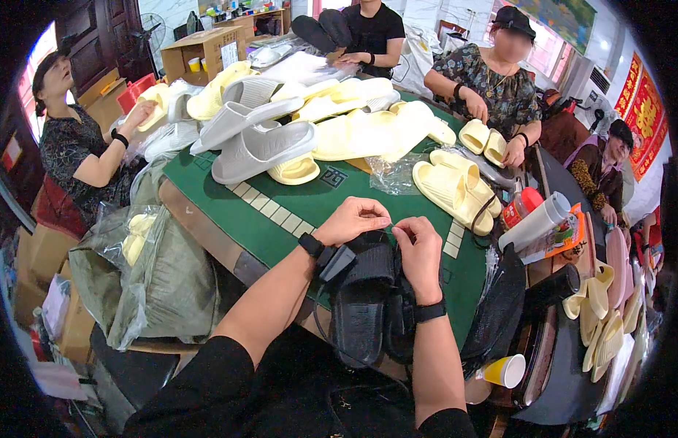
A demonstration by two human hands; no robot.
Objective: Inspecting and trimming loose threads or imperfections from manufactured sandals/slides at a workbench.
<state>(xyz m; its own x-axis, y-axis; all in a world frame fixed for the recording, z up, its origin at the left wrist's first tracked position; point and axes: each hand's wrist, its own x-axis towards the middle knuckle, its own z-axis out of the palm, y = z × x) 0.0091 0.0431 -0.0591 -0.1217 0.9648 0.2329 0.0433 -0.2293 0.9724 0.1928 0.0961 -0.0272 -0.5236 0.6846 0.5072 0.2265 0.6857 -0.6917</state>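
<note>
A pair of black slippers lies side by side in front of me at the table's near edge, toes pointing away. Above their toe ends, my left hand and my right hand come close together, thumb and forefinger of each pinched. Whatever is between the fingertips is too small to make out. Each wrist wears a black band. A thin dark cord hangs beside the left slipper. To the right of my hands, a pair of cream slippers is tied with a dark cord.
A heap of cream slippers and grey slippers covers the far side of the green table. Bottles, a dark mesh bag and a yellow paper cup stand at right. Co-workers handle slippers around the table.
</note>
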